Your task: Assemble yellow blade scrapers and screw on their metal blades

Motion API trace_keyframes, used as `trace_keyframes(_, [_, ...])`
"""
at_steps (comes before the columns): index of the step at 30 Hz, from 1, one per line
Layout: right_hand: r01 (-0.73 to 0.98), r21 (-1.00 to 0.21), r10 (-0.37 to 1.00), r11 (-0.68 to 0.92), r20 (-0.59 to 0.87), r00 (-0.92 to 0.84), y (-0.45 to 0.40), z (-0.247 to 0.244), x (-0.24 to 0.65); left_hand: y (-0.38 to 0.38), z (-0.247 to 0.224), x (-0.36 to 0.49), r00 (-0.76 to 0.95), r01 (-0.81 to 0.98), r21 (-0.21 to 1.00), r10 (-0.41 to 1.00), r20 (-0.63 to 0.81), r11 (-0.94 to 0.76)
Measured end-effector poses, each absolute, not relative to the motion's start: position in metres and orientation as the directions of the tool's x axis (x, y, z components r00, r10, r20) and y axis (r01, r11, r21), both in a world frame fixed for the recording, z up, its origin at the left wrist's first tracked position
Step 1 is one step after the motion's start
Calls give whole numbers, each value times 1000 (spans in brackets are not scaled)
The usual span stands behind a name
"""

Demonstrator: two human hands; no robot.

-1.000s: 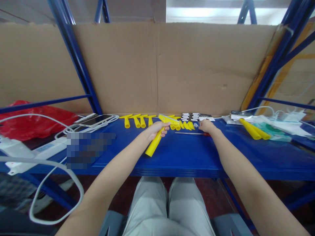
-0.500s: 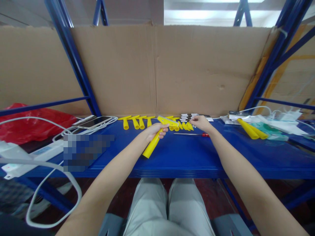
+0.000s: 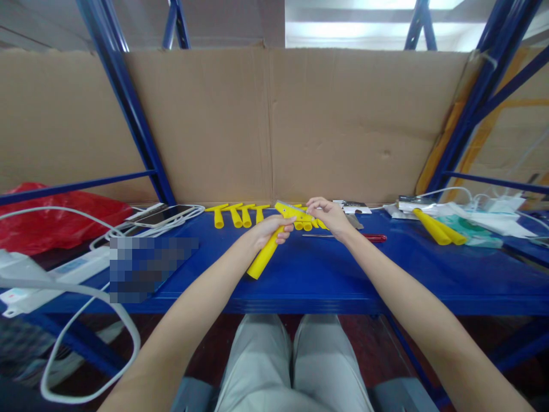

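Note:
My left hand (image 3: 271, 230) is wrapped round the neck of a yellow T-shaped scraper (image 3: 261, 261). Its tubular handle slants down toward me, and its wide head carries a pale metal strip. At the right end of that head, my right hand (image 3: 331, 217) has thumb and fingers drawn together; anything between them is too small to make out. Beneath the right hand, a screwdriver (image 3: 375, 238) with a red handle lies on the blue table (image 3: 317, 272). More yellow scrapers (image 3: 236, 216) stand in a row behind, and small yellow pieces are partly covered by the right hand.
Two yellow tubes (image 3: 438, 228) rest on the right beside plastic wrapping. On the left are a phone (image 3: 168, 215), white cables, a power strip (image 3: 71, 269) and a red plastic bag (image 3: 64, 214). Cardboard (image 3: 274, 126) closes off the back between blue posts.
My right hand has come left from the black-and-white packets to the scraper's head. The screwdriver's handle shows farther right. The left hand keeps its hold almost in place.

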State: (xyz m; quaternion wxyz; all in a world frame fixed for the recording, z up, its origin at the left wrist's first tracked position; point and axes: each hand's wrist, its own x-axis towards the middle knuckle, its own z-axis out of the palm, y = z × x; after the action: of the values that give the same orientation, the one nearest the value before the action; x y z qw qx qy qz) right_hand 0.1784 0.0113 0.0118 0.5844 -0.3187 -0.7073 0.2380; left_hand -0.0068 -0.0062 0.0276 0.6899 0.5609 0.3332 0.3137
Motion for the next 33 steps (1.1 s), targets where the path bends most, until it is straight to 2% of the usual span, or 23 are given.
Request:
trace_keyframes(15, [204,-634,666,746,722,-189,7,13,174,-11,30,-7,613,-123,986,790,-11,109])
trace_keyframes(33, [354,-540,632,764,737,-239,13,6,175,-10,27,-3,514,-107,985,856,-59,132])
